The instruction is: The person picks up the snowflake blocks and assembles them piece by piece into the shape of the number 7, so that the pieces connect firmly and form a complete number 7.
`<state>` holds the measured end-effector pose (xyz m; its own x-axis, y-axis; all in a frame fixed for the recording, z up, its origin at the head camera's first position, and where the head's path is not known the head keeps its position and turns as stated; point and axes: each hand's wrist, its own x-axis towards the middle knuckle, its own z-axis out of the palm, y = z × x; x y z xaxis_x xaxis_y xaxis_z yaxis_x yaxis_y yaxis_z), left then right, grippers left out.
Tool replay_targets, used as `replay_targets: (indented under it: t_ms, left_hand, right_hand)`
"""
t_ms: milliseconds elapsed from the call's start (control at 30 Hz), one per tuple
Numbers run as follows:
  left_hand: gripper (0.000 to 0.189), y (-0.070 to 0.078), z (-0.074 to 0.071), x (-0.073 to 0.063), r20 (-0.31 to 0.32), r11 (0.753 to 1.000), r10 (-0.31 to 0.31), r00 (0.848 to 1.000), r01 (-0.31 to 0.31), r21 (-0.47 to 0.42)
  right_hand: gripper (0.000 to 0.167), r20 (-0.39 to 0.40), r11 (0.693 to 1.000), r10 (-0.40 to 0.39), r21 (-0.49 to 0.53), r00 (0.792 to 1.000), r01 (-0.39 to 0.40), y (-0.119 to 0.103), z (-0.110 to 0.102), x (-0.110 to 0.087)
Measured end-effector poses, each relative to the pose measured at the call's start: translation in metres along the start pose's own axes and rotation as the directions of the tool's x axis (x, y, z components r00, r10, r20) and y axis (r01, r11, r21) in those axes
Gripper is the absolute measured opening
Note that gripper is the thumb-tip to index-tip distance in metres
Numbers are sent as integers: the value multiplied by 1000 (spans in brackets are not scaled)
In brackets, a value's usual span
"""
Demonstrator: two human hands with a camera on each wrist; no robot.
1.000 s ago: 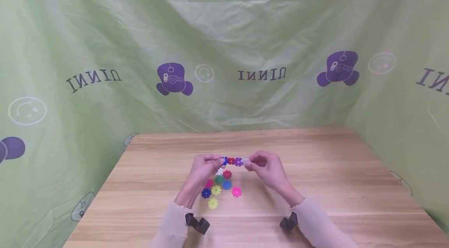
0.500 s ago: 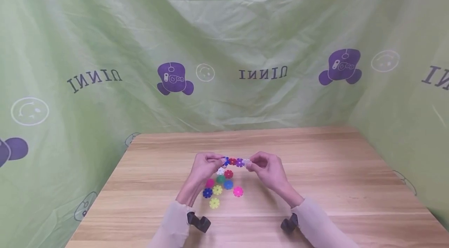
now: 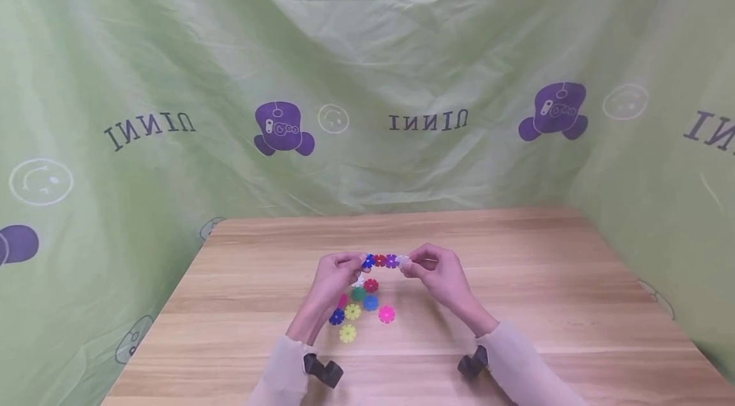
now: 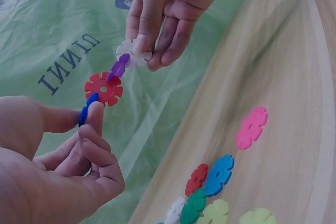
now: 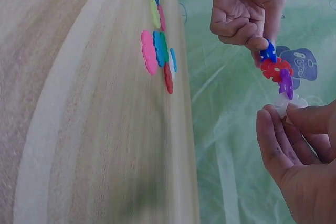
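Note:
Between my hands a chain of snowflake discs is held up over the table: blue point(image 4: 89, 109), red point(image 4: 103, 89), purple point(image 4: 118, 67) and white point(image 4: 132, 52), slotted into one another edge to edge. My left hand point(image 3: 335, 275) pinches the blue disc at one end between thumb and finger. At the other end my right hand point(image 3: 439, 272) pinches the white disc with thumb and fingertips, which cover part of it. In both wrist views neighbouring discs stand at an angle to each other.
Several loose discs lie on the wooden table point(image 3: 517, 304) below the hands, among them pink point(image 3: 386, 315), light blue point(image 3: 370, 303), green point(image 3: 358, 293), red point(image 3: 371, 285) and yellow point(image 3: 347, 333). A green printed cloth point(image 3: 367, 61) hangs behind and at both sides.
Both hands keep their pinch on the chain and stay almost in place, with the chain raised very slightly. The loose discs lie as before; the head view shifts a little.

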<state>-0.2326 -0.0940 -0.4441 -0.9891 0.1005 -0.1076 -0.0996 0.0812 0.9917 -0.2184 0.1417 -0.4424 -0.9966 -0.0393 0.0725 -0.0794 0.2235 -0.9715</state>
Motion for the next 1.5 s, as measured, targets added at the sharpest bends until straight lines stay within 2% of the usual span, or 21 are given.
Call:
replay_targets:
  t_ms: [100,200,367,567,700,900,1033,1200,1500]
  left_hand:
    - [31,2,-1,-2,8,1000,-8,1000,7,14]
    - [35,2,-3,-5,1,998,-21,1000,21,64]
    - [38,-4,-11,-12,-5,988,-6,1000,7,151]
    - [29,-11,-24,-18,37,963,0,999,-10,268]
    - [22,-17,-32,-21,85,927,31,996,-61,370]
    - [14,-21,-46,-29,184,823,98,978,-183,538]
    - [15,-22,-55,-37,207,774,91,974,-200,601]
    - [17,-30,-61,-41,218,738,81,973,-205,642]
    - [29,-36,-62,-42,191,709,94,977,-200,676]
  right_hand:
    - [16,5,998,17,58,1000,-18,3,-1,0]
    - [18,11,996,20,89,1000,-21,4,-2,-1]
    - [19,8,997,29,74,1000,-30,4,-4,-1]
    - [19,0,996,20,83,1000,-20,3,-7,-1]
    - [19,4,995,17,96,1000,-18,3,-9,-1]
    - [20,3,994,20,111,1000,-20,1,-11,0]
    - [22,3,994,15,112,1000,-15,0,-12,1]
    - [22,6,994,11,111,1000,-12,-2,-14,0]
    - [23,19,995,-6,104,1000,4,-4,-15,1]
